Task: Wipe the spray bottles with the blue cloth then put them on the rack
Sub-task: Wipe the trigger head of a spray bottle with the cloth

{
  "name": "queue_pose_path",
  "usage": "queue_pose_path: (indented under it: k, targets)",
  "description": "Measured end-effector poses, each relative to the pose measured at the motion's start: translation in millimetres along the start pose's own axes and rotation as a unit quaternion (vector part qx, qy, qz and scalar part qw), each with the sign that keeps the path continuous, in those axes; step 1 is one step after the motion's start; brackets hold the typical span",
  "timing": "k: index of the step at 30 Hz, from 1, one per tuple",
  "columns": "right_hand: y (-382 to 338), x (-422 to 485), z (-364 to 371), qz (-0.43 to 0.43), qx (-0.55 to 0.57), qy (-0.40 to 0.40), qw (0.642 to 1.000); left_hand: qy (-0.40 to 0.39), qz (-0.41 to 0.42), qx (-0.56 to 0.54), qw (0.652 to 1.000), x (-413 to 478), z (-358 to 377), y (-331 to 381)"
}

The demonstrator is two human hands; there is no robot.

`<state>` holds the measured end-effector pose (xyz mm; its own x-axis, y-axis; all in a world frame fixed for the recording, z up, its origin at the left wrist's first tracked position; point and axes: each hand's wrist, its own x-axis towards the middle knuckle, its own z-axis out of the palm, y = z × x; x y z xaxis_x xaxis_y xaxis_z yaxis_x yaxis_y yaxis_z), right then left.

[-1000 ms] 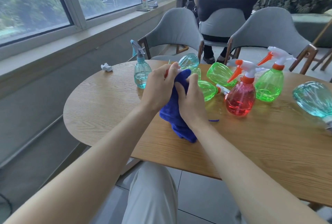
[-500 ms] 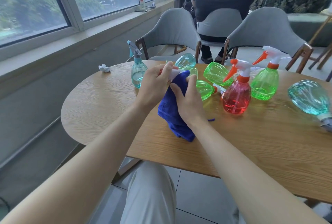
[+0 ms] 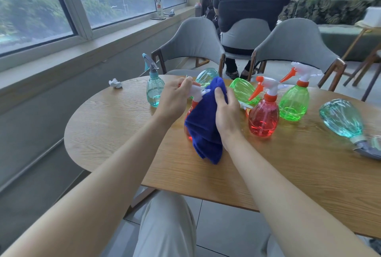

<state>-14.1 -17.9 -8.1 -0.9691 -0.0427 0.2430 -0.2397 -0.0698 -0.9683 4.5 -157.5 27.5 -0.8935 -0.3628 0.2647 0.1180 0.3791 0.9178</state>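
Observation:
My left hand (image 3: 177,100) grips the white trigger head of a red spray bottle (image 3: 189,112), which stands mostly hidden behind the blue cloth (image 3: 204,124). My right hand (image 3: 226,112) presses the cloth against that bottle's body. Another red bottle (image 3: 263,120) and a green one (image 3: 294,102) stand upright to the right. A green bottle (image 3: 243,89) and a teal one (image 3: 206,75) lie behind the cloth. A small blue bottle (image 3: 154,91) stands at the left. No rack is in view.
A large teal bottle (image 3: 342,118) lies on its side at the right of the oval wooden table (image 3: 288,174). A crumpled white tissue (image 3: 115,83) sits at the far left edge. Two grey chairs (image 3: 193,40) stand behind the table, and a person sits beyond them.
The cloth has been drawn upward over the bottle and my right hand has risen with it. The red bottle's side now shows at the cloth's left edge.

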Motion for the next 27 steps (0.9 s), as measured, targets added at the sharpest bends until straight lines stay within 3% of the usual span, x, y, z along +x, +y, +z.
queue_pose_path:
  k: [3,8,13,18,21,27]
  targets:
    - [-19.9,5.8,6.5,-0.067,-0.008,-0.032,0.997,0.003,-0.012,0.003,1.0,1.3,-1.6,2.8]
    - [-16.6,11.2,13.7,-0.148,-0.182,-0.118,0.965,-0.006,-0.03,-0.013,0.999,2.9,-4.3,5.2]
    - [-13.5,18.2,13.0,-0.131,-0.181,-0.124,0.967,-0.01,-0.045,-0.026,0.999,1.7,-3.4,4.3]
    - [-13.8,21.1,9.2,-0.081,-0.134,-0.133,0.979,-0.005,-0.058,-0.123,0.991,-2.6,-0.2,9.3]
    - [-14.6,21.1,3.8,-0.079,-0.129,-0.133,0.98,0.001,-0.039,-0.171,0.985,-5.0,-1.5,7.9]
    - [-12.3,19.4,2.2,-0.054,-0.118,-0.115,0.985,-0.009,0.026,-0.137,0.99,-12.0,-7.6,2.6]
